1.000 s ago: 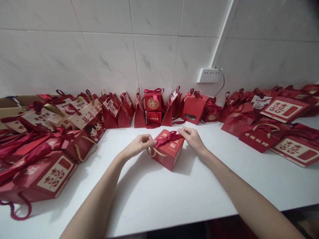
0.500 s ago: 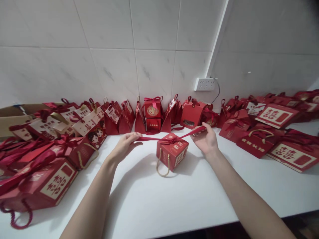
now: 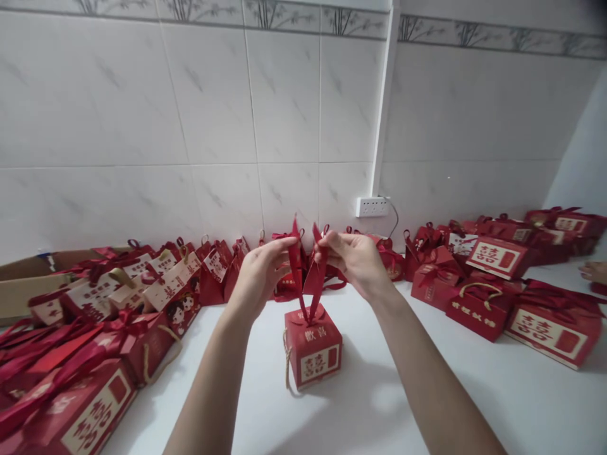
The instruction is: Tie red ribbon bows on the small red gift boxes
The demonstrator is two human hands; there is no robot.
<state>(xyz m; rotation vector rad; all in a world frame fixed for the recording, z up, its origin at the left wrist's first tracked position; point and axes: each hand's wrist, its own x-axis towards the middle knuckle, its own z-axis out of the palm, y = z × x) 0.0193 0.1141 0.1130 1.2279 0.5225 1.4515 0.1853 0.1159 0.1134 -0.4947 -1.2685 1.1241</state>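
Note:
A small red gift box [image 3: 313, 344] with gold lettering and a cream label stands upright on the white table in front of me. A gold cord handle [image 3: 287, 360] hangs at its left side. From its top a red ribbon [image 3: 318, 278] rises in two ends. My left hand [image 3: 265, 268] pinches one end between thumb and fingers. The other end is gripped by my right hand [image 3: 355, 259], close beside the left. Both hands are raised above the box, which rests on the table.
Red gift boxes and bags [image 3: 175, 284] crowd the left side and the wall. More boxes [image 3: 550, 322] are stacked at right, where part of another person's hand [image 3: 595, 273] shows at the edge. A cardboard box [image 3: 33, 291] sits far left; a socket [image 3: 372, 206] is on the wall.
My hands have come together and up, lifting the ribbon ends from a sideways stretch to upright. The box has turned so its label faces me more. The view has tilted up.

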